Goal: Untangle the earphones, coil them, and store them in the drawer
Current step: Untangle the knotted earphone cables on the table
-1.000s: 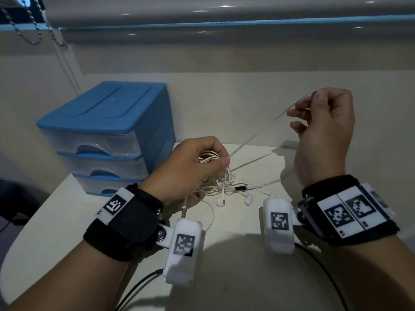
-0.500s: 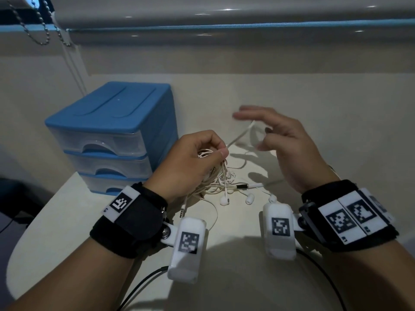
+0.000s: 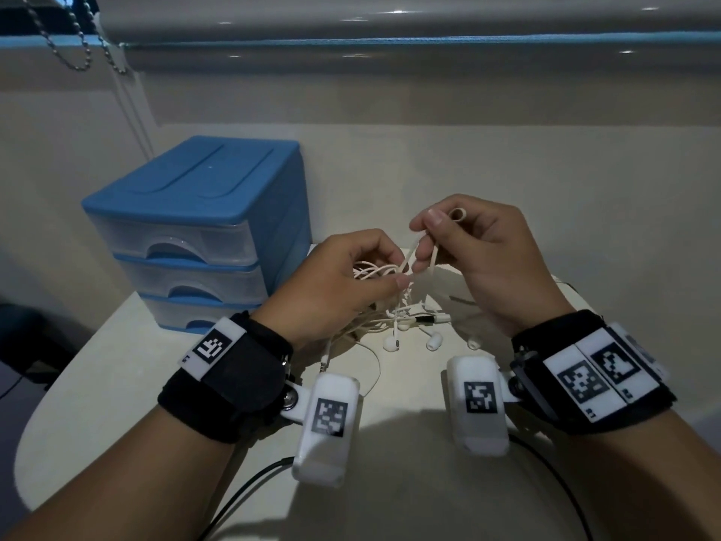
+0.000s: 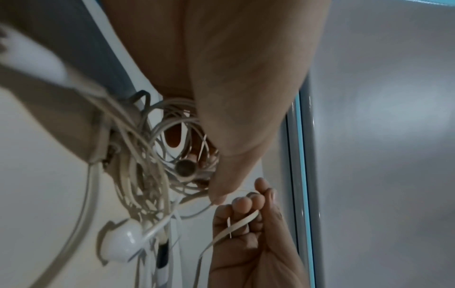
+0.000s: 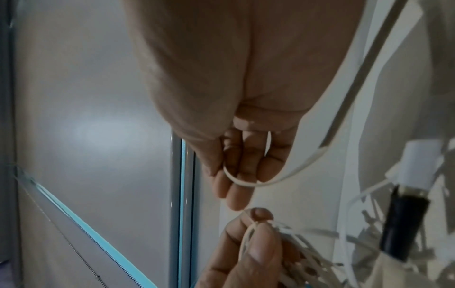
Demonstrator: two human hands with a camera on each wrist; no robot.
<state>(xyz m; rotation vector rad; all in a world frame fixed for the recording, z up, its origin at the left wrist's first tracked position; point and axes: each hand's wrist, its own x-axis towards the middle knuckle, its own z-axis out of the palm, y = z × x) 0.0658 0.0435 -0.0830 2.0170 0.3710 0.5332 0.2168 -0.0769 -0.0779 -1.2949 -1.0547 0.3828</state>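
A tangle of white earphones (image 3: 394,306) hangs from my left hand (image 3: 343,283) just above the pale table (image 3: 117,365); its fingers curl round the bunched cable (image 4: 147,155). Two earbuds (image 3: 392,342) and a black-and-white plug (image 3: 429,319) dangle below. My right hand (image 3: 480,259) pinches a flat loop of the cable (image 3: 456,215) between thumb and fingers, right beside the left thumb. The right wrist view shows that loop (image 5: 246,183) running across the curled fingers. The blue drawer unit (image 3: 203,232) stands at the back left, all three clear drawers closed.
The wall (image 3: 507,162) rises right behind the table. A bead chain (image 3: 74,52) and blind cord hang at the upper left, above the drawer unit. Black cables (image 3: 242,497) trail off the table's near edge under my wrists.
My right hand came down from its raised, stretched-out pull, opened briefly, and now pinches a short loop of cable close to the left hand. The left hand kept hold of the tangle.
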